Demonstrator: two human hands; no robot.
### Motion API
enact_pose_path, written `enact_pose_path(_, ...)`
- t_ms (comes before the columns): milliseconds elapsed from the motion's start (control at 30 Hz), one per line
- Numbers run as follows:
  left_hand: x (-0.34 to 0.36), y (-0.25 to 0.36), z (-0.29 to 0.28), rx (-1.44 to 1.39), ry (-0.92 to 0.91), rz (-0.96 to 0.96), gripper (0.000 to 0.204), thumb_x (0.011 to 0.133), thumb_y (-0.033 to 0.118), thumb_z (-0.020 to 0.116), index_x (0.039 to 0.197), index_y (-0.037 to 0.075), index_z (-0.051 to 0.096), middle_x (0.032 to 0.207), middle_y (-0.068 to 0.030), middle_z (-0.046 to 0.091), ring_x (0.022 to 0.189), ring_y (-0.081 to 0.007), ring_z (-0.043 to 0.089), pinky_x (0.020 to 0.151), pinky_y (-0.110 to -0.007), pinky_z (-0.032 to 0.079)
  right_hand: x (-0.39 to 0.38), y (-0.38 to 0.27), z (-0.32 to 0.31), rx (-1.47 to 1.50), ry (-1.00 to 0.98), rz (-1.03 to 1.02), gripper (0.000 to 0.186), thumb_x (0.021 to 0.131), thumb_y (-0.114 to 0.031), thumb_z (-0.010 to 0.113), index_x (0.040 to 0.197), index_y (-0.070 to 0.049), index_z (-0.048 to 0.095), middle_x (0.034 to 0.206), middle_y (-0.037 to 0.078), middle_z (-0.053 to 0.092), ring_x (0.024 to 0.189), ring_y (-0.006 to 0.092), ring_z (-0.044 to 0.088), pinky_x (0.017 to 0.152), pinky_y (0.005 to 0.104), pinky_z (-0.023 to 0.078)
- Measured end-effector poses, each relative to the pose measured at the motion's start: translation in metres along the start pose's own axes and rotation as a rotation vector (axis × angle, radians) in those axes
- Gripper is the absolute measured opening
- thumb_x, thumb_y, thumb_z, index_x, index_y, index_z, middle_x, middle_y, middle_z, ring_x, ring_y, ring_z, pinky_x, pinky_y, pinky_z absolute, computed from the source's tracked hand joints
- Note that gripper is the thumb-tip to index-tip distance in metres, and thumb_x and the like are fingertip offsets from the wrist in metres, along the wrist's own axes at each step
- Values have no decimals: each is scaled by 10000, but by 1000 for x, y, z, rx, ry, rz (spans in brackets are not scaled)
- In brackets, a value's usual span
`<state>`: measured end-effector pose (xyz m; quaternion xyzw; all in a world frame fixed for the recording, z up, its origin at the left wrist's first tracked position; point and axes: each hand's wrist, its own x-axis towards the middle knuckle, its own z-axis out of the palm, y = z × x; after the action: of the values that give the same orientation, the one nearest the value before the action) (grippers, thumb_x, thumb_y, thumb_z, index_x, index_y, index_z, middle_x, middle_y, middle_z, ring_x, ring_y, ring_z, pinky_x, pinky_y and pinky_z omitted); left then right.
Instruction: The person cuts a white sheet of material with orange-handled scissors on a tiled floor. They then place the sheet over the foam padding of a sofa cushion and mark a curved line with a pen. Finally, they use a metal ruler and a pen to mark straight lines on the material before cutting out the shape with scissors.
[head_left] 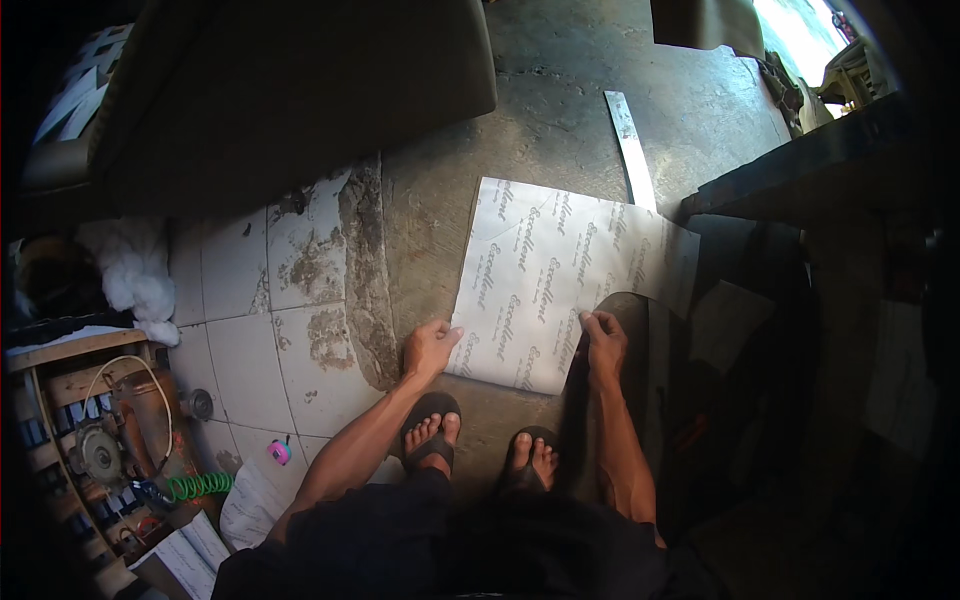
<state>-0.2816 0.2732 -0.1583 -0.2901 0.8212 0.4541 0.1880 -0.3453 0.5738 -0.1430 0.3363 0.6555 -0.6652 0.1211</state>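
Note:
A white sheet (530, 280) with repeated grey print lies in front of my feet. My left hand (432, 350) pinches its near left edge between thumb and fingers. On the other side my right hand (604, 345) is closed at the sheet's inner right edge, thumb and fingertips together. Beside that hand a dark piece of material (628, 310) curves up; I cannot tell whether it is the sheet's other face. A long flat pale metal strip (630, 150) lies on the floor, its near end meeting the sheet's far edge.
A large dark padded piece (330, 110) overhangs the upper left. White tiles (235, 350) cover the left floor, with a pink tape measure (279, 452) and a green coiled hose (200, 486). A wooden rack (60, 420) holds a rusty cylinder (155, 415). A dark tabletop (800, 165) juts in at right.

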Motion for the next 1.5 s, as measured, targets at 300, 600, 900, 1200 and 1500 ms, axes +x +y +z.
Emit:
enact_pose_path(300,5,1,6,8,19,-12,364,859,349,788,979,7,757,847,-143,768,746,-229,727,709,-356,550,17,19,-9,-150,78,-68,193,904,-220,768,974,-53,701,812,-22,643,674,62,569,495,250,495)
enact_pose_path(600,1,-6,5,-30,44,-45,370,845,345,793,983,4,757,857,-151,771,752,-233,731,703,-360,551,-2,-4,4,-96,51,15,192,906,-220,772,969,-48,714,791,-25,643,648,64,565,515,241,484)
enact_pose_path(900,2,-2,7,7,41,7,401,848,352,788,1008,-12,739,801,-155,758,721,-260,726,696,-378,551,-1,-5,-2,-154,56,-45,251,901,-226,777,999,0,729,855,6,679,753,92,581,727,260,477)
enact_pose_path(1200,-47,53,21,477,109,765,519,903,182,704,1357,-7,536,1407,-262,497,1352,-404,457,1124,-526,374,-57,6,-95,-726,305,-271,348,965,-240,644,1209,7,663,1114,199,716,1052,351,684,945,426,509)
enact_pose_path(1500,-25,62,83,753,-335,1145,597,1020,436,537,1540,151,465,1646,-150,340,1542,-358,252,1249,-575,172,-86,42,-167,-1376,514,-357,295,952,-214,645,1225,-104,666,1193,202,653,1222,380,591,1204,565,270)
